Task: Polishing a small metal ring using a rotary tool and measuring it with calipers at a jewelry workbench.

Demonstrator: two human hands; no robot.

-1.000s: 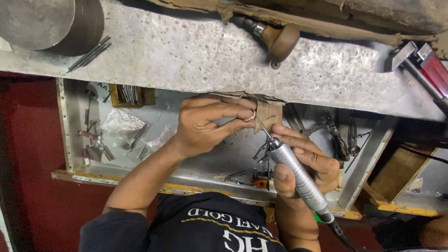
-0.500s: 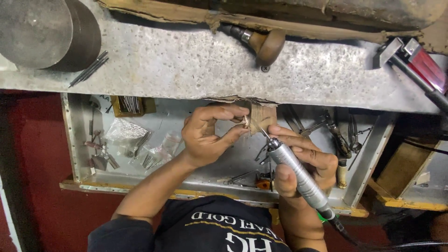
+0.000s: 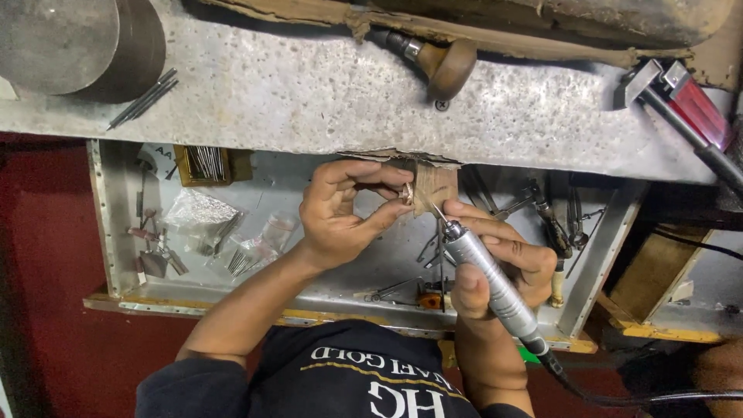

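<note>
Between the earlier frames and now, both hands have kept their place at the bench's front edge, and only the framing has drifted slightly.

Grey, pitted metal surface (image 3: 309,93) spans the top of the view, its front edge torn and ragged at the middle. Below it hangs an open metal drawer (image 3: 108,224) over a dark red floor (image 3: 46,310). Large dull metal cylinder (image 3: 77,46) stands on the surface at far left, with thin steel rods (image 3: 143,98) just beside it. Wooden-handled tool (image 3: 445,66) lies at upper centre; a red-and-black tool (image 3: 689,108) lies at the right end. Inside the drawer are clear plastic bags (image 3: 197,213) of small parts, a small box of thin bits (image 3: 205,162), and assorted pliers and hand tools (image 3: 557,217) at right.

Right hand (image 3: 503,263) is closed around a silver rotary handpiece (image 3: 487,282), gripped like a pen. Its long axis runs diagonally: the thin bit points up and to the left toward the wooden bench pin (image 3: 433,186), while the black cable (image 3: 619,395) leaves at lower right. Left hand (image 3: 340,213) is curled, thumb and fingertips pinching a small pale workpiece (image 3: 406,193) held against the bench pin, just below the surface's torn edge. The bit tip lies just beside the workpiece; contact cannot be told.
</note>
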